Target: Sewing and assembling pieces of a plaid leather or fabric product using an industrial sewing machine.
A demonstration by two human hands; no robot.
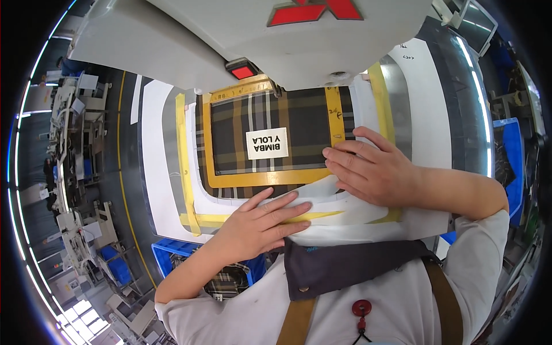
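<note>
My left hand (261, 227) lies with fingers spread over the near edge of a white sheet (368, 215), across a strip of yellow tape (188, 167). My right hand (374, 172) rests with fingers stretched at the near right corner of a yellow rectangular frame (247, 180), beside the raised-looking white sheet. Its fingertips touch the frame, and I see nothing gripped in them. Inside the frame lies dark plaid fabric (230, 123) with brown and white stripes. A white label (267, 144) with black lettering sits on the fabric, upside down to me.
A large grey machine head (230, 34) with a red button (244, 72) overhangs the frame's far side. Below the table's near left edge stands a blue crate (167, 253) with plaid fabric in it. Another blue bin (512, 161) is at the right. More machines line the left.
</note>
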